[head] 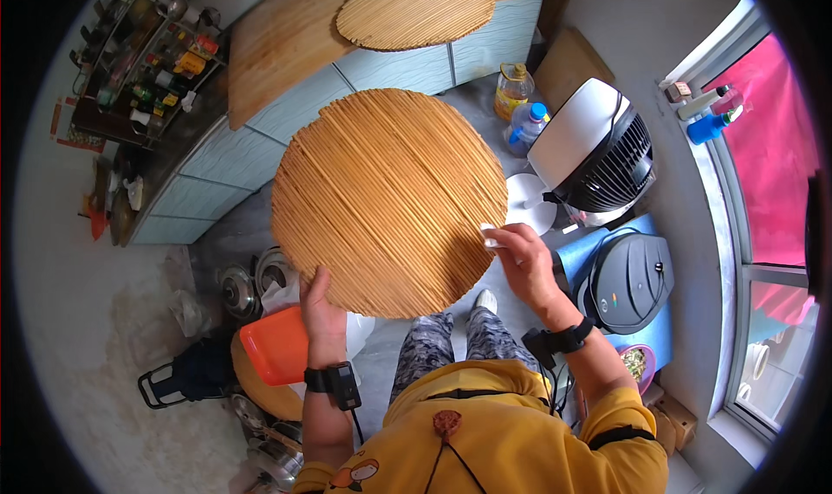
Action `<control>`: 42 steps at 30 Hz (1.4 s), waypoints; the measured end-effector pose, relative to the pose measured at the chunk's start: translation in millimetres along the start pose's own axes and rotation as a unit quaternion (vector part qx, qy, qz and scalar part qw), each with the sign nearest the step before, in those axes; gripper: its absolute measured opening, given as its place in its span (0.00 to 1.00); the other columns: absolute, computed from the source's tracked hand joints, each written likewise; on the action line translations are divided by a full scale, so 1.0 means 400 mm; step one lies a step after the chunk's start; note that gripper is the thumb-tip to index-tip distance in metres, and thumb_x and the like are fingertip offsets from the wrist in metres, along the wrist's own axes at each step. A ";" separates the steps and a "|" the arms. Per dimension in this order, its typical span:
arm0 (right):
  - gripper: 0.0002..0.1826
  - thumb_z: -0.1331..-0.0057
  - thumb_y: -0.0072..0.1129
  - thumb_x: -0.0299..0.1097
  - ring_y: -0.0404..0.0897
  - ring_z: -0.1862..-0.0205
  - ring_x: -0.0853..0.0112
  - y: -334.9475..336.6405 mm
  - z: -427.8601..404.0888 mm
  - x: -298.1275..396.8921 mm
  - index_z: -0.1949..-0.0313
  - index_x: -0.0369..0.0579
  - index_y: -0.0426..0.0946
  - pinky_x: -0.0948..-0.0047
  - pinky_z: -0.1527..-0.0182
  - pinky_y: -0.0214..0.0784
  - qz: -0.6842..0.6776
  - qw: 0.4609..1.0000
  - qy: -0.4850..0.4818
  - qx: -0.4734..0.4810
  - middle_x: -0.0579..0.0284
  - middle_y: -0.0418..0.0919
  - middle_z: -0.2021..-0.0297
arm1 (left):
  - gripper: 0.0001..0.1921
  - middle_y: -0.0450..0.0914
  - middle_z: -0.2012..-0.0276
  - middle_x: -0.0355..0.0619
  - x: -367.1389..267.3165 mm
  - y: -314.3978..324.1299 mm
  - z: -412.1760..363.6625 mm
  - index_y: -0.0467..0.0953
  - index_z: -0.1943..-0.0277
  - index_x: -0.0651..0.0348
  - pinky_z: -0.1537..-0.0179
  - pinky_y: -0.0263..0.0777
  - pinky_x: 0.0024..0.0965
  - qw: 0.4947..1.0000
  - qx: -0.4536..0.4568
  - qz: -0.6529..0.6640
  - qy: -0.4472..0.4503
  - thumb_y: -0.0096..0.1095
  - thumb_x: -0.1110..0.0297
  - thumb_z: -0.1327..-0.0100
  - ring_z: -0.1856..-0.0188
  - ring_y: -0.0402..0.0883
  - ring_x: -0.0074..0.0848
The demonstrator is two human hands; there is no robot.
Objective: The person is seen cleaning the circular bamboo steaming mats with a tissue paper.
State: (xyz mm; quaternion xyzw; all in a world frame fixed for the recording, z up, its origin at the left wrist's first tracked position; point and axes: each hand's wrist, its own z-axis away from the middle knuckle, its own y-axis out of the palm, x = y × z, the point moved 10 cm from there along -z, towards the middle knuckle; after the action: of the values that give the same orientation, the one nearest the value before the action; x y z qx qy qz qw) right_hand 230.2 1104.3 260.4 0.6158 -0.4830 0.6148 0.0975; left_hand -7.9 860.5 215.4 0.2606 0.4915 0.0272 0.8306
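A round mat of thin parallel stalks [390, 201] is held up in front of me, above the floor. My left hand [322, 309] grips its lower left edge, with the thumb on the upper face and the fingers hidden beneath. My right hand [523, 257] is at the mat's lower right edge, pinching a small crumpled white tissue or cloth [490, 235] between thumb and fingers. The tissue lies over the rim of the mat; whether it touches is hard to tell. A second round stalk mat [416, 10] rests on the wooden board [279, 58] on the counter.
An oil bottle [513, 94], a water jug [528, 127] and a white-and-black fan [591, 149] stand to the right. An orange plastic basin [276, 346] and metal pot lids [239, 291] are low at left. A bottle rack [153, 65] stands on the counter's left end.
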 end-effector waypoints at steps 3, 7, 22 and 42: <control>0.16 0.50 0.57 0.21 0.74 0.65 0.61 0.055 -0.024 0.097 0.60 0.48 0.76 0.67 0.64 0.69 0.019 0.993 -0.113 0.037 0.57 0.75 0.67 | 0.25 0.68 0.46 0.45 0.015 0.036 0.004 0.59 0.40 0.60 0.44 0.64 0.38 1.000 0.004 -0.022 0.004 0.53 0.75 0.40 0.45 0.68 0.33; 0.17 0.51 0.55 0.24 0.73 0.65 0.63 0.165 -0.005 0.132 0.59 0.50 0.76 0.68 0.63 0.70 0.083 0.971 -0.175 0.141 0.61 0.75 0.64 | 0.26 0.67 0.44 0.46 0.032 0.073 0.007 0.57 0.38 0.59 0.44 0.63 0.40 0.999 0.047 -0.005 -0.021 0.52 0.74 0.40 0.44 0.68 0.34; 0.14 0.49 0.53 0.26 0.74 0.65 0.64 0.194 -0.068 0.306 0.61 0.48 0.77 0.69 0.64 0.69 -0.044 0.969 -0.210 0.121 0.61 0.75 0.67 | 0.25 0.66 0.45 0.44 0.043 0.028 0.004 0.57 0.39 0.59 0.44 0.64 0.36 0.998 0.050 -0.024 -0.023 0.51 0.75 0.39 0.44 0.67 0.32; 0.14 0.51 0.55 0.20 0.75 0.66 0.60 0.008 -0.173 0.119 0.64 0.48 0.78 0.66 0.63 0.70 0.086 0.988 -0.124 0.023 0.57 0.76 0.68 | 0.22 0.70 0.47 0.46 -0.008 -0.034 0.004 0.61 0.42 0.62 0.45 0.66 0.38 0.998 0.060 0.010 -0.010 0.51 0.75 0.39 0.46 0.70 0.34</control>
State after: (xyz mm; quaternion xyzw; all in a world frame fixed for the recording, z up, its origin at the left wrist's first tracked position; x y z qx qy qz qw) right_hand 171.4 1129.8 315.0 0.6459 -0.5280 0.5506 -0.0304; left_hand -11.0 847.0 212.2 0.3154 0.4810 0.0029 0.8180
